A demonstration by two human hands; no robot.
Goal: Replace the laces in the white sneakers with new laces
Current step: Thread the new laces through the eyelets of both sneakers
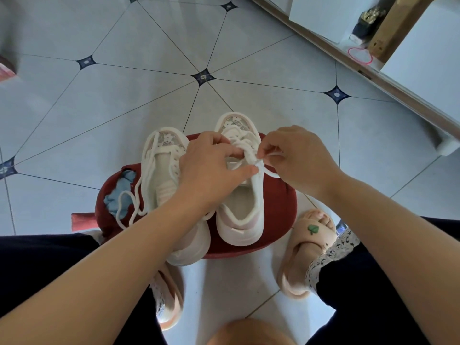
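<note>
Two white sneakers stand side by side, toes away from me, on a dark red round stool (278,207). The right sneaker (240,215) has a white lace (270,171) bunched over its tongue. My left hand (211,168) lies over its eyelets, thumb and fingers pinching the lace. My right hand (296,158) pinches the same lace's end just right of the shoe. The left sneaker (161,175) carries a loose white lace (129,207) that trails off its left side across the stool.
A blue patch (119,192) shows through a tear in the stool's left side. My feet in pink slippers (306,247) rest on the tiled floor beside the stool. White furniture with a brown edge (348,68) runs along the upper right.
</note>
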